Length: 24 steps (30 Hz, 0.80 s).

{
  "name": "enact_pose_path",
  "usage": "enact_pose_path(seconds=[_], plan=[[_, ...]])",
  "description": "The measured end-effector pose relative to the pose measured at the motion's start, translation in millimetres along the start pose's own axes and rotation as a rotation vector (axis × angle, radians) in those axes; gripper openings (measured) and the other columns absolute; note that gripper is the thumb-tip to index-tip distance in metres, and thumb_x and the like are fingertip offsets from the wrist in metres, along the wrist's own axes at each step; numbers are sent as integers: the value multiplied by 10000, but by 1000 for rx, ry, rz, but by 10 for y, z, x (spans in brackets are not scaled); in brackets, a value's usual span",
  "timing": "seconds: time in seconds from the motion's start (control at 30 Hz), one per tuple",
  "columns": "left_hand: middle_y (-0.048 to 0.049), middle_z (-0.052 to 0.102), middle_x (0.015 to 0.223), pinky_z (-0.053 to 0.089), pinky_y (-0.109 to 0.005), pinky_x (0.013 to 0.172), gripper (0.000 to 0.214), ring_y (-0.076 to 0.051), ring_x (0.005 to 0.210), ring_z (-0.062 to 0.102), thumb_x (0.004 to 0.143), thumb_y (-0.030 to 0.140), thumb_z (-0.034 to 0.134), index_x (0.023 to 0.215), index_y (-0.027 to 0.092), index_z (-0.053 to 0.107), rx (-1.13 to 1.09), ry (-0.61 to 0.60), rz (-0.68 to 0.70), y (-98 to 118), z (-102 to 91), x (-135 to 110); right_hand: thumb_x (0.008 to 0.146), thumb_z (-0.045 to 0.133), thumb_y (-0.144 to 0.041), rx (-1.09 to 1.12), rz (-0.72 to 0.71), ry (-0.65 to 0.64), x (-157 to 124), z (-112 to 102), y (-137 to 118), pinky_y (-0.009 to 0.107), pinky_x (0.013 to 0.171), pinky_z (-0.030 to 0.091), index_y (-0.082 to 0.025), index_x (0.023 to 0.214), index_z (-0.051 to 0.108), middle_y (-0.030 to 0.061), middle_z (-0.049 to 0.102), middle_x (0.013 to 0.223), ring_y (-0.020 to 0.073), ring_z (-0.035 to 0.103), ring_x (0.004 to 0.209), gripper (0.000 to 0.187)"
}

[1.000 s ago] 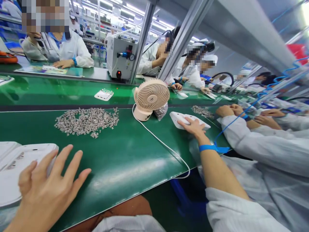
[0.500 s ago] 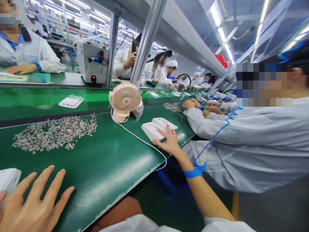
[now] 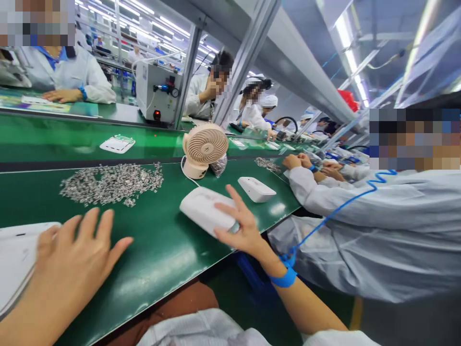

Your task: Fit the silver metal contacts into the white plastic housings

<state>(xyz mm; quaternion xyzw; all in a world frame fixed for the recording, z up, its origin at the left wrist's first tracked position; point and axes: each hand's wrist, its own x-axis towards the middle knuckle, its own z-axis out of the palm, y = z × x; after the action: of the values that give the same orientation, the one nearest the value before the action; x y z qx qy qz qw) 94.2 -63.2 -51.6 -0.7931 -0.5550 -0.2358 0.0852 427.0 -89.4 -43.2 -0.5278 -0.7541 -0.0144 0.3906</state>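
Observation:
My right hand [image 3: 240,226] grips a white plastic housing [image 3: 203,211] at its near end, above the green belt [image 3: 162,240]; a blue strap circles that wrist. A second white housing [image 3: 256,189] lies just beyond it. My left hand [image 3: 74,254] rests with fingers spread, lying partly on another white housing [image 3: 16,259] at the left edge. A pile of small metal parts [image 3: 108,182] is spread across the belt beyond my left hand.
A beige desk fan [image 3: 201,149] with a white cord stands mid-belt, a bag of parts behind it. A co-worker in a white coat [image 3: 378,226] sits close on my right. Other workers, a grey machine [image 3: 158,91] and a white part [image 3: 117,144] lie across the far belt.
My right hand has drawn one white housing toward me and to the left, leaving the second one behind. My left hand has settled back onto the housing at the left.

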Motion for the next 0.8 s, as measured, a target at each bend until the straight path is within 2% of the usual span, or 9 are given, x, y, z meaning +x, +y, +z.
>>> enact_pose_path(seconds=[0.1,0.17,0.23,0.33,0.37,0.43,0.57,0.67,0.8], plan=[[-166,559,1227,352,-522,897,494,-375,1104,479,836,471,422,1167,136,570,84,-102,209,298,-77,270,620,701,-353,230,-160,-300,80,262,-384,447,1021,344,-224,1143,607,131,249,1480,287,337,1314,548],[-113,558,1251,378,-493,884,432,-349,1129,478,838,442,434,1165,196,573,33,-227,232,361,-41,392,615,722,-400,382,-182,-445,185,425,-507,458,1040,309,-243,1148,606,120,270,1474,283,329,1318,567],[-95,583,1212,399,-469,868,382,-324,1110,501,853,411,410,1131,217,585,-68,-347,216,326,28,447,645,696,-476,553,-121,-511,338,594,-513,449,1029,324,-242,1101,633,111,354,1436,274,381,1287,516],[-104,631,1082,421,-434,848,357,-283,1000,559,869,377,376,1066,188,606,-225,-463,162,216,113,434,766,554,-507,621,161,-364,604,901,-375,374,869,461,-194,943,677,105,618,1160,229,575,1059,380],[-106,634,1053,423,-432,843,356,-276,964,566,871,372,372,1052,178,609,-257,-478,140,190,131,417,795,513,-482,580,250,-295,686,1014,-314,345,785,486,-175,888,678,95,668,1013,207,613,931,360],[-113,622,1044,418,-444,846,359,-274,939,557,875,364,366,1050,160,604,-299,-478,107,167,158,381,797,503,-415,487,335,-218,829,1227,-203,304,653,478,-156,799,670,57,660,775,162,592,706,308],[-130,589,1063,389,-464,881,372,-275,984,519,883,347,362,1086,120,576,-367,-446,86,183,197,331,712,563,-245,393,283,-227,1017,1492,-115,277,610,423,-158,735,669,2,544,655,116,487,587,139],[-121,588,1039,382,-457,884,357,-263,975,516,882,333,375,1094,122,568,-395,-424,84,188,214,319,679,551,-164,333,230,-239,1086,1543,-150,273,615,400,-170,742,681,-19,464,623,110,449,571,144],[-102,599,997,385,-446,865,326,-247,934,531,879,335,387,1058,143,582,-408,-406,77,185,222,315,686,555,-155,287,175,-258,1119,1551,-190,271,607,383,-186,755,686,-23,424,610,117,434,575,151]])
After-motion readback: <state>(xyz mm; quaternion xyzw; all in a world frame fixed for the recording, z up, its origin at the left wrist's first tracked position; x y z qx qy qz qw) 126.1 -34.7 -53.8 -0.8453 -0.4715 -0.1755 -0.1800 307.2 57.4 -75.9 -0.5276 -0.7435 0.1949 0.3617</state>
